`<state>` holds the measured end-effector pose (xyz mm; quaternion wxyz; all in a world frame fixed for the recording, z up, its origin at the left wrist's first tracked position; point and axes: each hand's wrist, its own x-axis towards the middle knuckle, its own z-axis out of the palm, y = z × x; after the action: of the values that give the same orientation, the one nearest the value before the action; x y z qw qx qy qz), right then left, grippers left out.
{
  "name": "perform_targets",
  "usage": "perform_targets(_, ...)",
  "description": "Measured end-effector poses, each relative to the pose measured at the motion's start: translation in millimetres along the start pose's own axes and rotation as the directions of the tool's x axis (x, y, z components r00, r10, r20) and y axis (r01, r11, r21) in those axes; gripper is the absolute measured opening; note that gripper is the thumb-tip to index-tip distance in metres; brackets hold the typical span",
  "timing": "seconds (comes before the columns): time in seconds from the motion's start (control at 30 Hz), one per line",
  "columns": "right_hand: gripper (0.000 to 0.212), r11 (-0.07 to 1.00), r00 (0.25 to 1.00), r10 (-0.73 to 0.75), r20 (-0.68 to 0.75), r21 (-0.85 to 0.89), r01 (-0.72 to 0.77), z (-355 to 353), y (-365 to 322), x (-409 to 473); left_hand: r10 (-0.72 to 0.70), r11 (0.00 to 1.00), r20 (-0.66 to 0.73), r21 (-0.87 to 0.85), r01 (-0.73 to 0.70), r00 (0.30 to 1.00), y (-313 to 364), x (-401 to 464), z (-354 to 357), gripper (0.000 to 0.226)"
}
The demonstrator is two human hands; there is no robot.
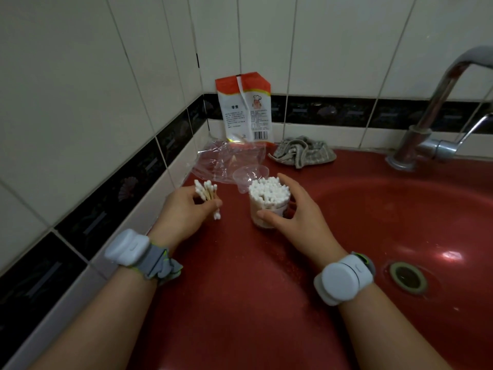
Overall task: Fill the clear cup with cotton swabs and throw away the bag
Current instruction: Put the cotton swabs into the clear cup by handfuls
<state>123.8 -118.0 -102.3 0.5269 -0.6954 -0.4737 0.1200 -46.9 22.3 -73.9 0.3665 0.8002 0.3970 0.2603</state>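
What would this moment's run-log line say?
left hand: holds loose swabs | right hand: around clear cup, nearly full | bag: on counter

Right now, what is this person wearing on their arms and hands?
Both forearms are bare, no sleeves or gloves. The left hand has a white rounded-rectangular device on a grey strap with yellow-green trim; the right hand has a round white device on a similar strap.
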Motion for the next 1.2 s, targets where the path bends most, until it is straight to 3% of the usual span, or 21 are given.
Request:
perform_targets(0.17, 0.074, 0.997, 0.999, -0.048, 0.008, 0.056, 0.047, -0.9, -1.6, -0.6, 0.006, 1.000, 0.085, 0.027, -0.009, 0.996, -0.3, -5.8, 2.0, 0.014)
perform_targets(0.27, 0.072, 0.995, 0.997, -0.072, 0.014, 0.075, 0.071, -1.3, -2.1, -0.4, -0.030, 0.990, 0.024, -0.140, 0.033, 0.999, 4.5, -10.3, 2.6, 0.012)
perform_targets(0.4, 0.069, 0.990, 0.995, -0.094, 0.027, 0.110, 0.090, -0.3, -1.7, 0.2, -0.085, 0.889, -0.101, -0.457, 0.030, 0.991, 19.3, -15.1, 2.9, 0.006)
perform_targets(0.5, 0.066, 0.983, 0.994, -0.106, 0.035, 0.157, 0.099, 1.8, -0.6, 0.1, -0.113, 0.830, -0.193, -0.557, -0.014, 0.975, 29.2, -15.7, 1.0, 0.006)
perform_targets(0.7, 0.062, 0.968, 0.979, -0.204, 0.023, 0.154, 0.198, 4.4, -3.4, -1.1, -0.130, 0.699, -0.226, -0.711, -0.072, 0.965, 44.9, -19.2, 4.1, 0.005)
perform_targets(0.83, 0.060, 0.949, 0.948, -0.316, 0.041, 0.025, 0.315, 5.5, -8.1, -3.3, -0.137, 0.588, -0.182, -0.806, -0.068, 0.974, 55.4, -19.7, 10.0, 0.005)
perform_targets(1.0, 0.055, 0.901, 0.907, -0.415, 0.068, -0.109, 0.420, 5.4, -10.8, -3.3, -0.150, 0.459, -0.038, -0.888, 0.035, 0.988, 64.0, -18.1, 21.8, 0.010)
perform_targets(1.2, 0.052, 0.879, 0.887, -0.458, 0.056, -0.117, 0.461, 5.7, -11.3, -3.0, -0.160, 0.405, 0.053, -0.907, 0.115, 0.986, 67.0, -18.1, 32.8, 0.014)
